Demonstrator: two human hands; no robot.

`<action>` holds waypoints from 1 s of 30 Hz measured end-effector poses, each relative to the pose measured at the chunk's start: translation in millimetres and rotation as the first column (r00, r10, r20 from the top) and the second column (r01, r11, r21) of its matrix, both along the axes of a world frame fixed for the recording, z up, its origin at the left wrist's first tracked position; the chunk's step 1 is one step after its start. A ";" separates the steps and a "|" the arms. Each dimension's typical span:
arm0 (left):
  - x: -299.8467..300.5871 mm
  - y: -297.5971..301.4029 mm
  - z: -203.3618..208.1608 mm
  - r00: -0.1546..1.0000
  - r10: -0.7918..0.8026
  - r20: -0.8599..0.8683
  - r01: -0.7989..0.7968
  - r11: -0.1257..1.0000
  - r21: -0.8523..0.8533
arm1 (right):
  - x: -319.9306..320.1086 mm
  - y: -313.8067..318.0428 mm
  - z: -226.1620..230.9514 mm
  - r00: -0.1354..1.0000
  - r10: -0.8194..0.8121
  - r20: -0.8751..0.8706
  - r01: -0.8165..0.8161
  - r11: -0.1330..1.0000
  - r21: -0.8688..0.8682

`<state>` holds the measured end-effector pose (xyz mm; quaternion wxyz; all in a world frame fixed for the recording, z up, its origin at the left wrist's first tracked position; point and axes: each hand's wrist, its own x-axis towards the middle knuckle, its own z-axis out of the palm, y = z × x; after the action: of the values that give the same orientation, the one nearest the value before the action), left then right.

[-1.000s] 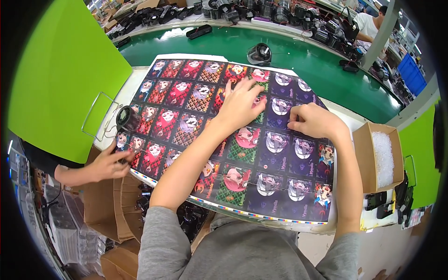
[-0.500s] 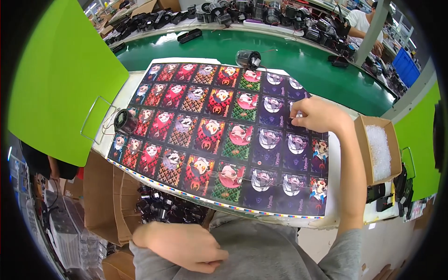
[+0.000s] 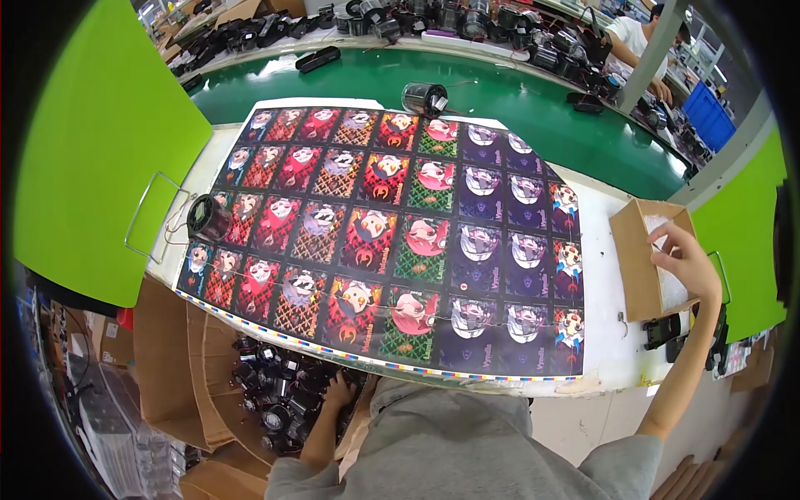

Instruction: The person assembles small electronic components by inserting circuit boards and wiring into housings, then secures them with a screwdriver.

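My left hand (image 3: 338,392) is down in a cardboard box (image 3: 208,367) below the table edge, among many small black and clear parts (image 3: 283,396). Its fingers look spread against the parts, partly lost among them. Over a small cardboard box (image 3: 631,267) at the right, my right hand (image 3: 690,265) has its fingers bent and apart, with nothing visible between them. Small clear pieces (image 3: 672,292) fill that box. Between the hands lies a large printed sheet (image 3: 408,242) of cartoon cards. A dark cylindrical part with wires (image 3: 208,218) rests at its left edge.
Behind the table runs a green conveyor belt (image 3: 350,83), holding a clear cylindrical part (image 3: 424,99) and a black part (image 3: 317,59). Bright green panels (image 3: 100,158) flank both sides. Another person (image 3: 642,50) is at the far right, near a blue crate (image 3: 708,115).
My right hand has moved right, from the printed sheet to above the small box. My left hand has gone from before my body down into the box of parts. The view has shifted slightly.
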<state>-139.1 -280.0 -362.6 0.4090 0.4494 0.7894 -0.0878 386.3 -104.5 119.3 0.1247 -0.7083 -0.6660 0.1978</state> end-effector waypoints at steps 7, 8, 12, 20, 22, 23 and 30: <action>-27.4 -2.4 -53.4 0.996 -0.088 0.012 0.089 0.980 -0.177 | 41.2 -18.9 -32.0 0.970 -0.151 -0.192 0.154 0.988 0.002; -16.8 17.8 -27.6 0.977 -0.213 -0.005 0.202 0.930 -0.307 | 68.9 -23.3 -49.2 0.994 -0.096 -0.047 0.098 0.994 0.051; -11.9 15.7 -24.6 0.937 -0.310 -0.158 0.277 0.940 -0.201 | 87.4 -19.7 -71.1 0.983 -0.056 0.176 0.037 0.993 0.115; -24.6 10.4 208.5 0.985 -0.108 0.131 0.047 0.915 0.401 | 81.0 -17.0 -75.4 0.963 -0.021 0.270 -0.043 0.973 0.228; -13.5 31.8 301.8 0.825 -0.324 0.463 0.254 0.945 0.208 | 76.7 -16.5 -75.3 0.968 0.010 0.250 -0.064 0.976 0.207; -7.6 38.8 329.5 0.694 -0.485 0.532 0.392 0.874 0.286 | 76.1 -15.4 -74.6 0.970 0.016 0.242 -0.068 0.975 0.210; 69.5 128.4 413.7 0.265 -0.814 0.517 0.143 0.563 0.814 | 68.3 -12.4 -68.2 0.971 -0.009 0.241 -0.033 0.985 0.171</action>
<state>-69.5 -151.6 51.2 0.5194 0.7657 0.2439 0.2904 454.6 -116.9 51.1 0.1031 -0.7094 -0.6952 0.0525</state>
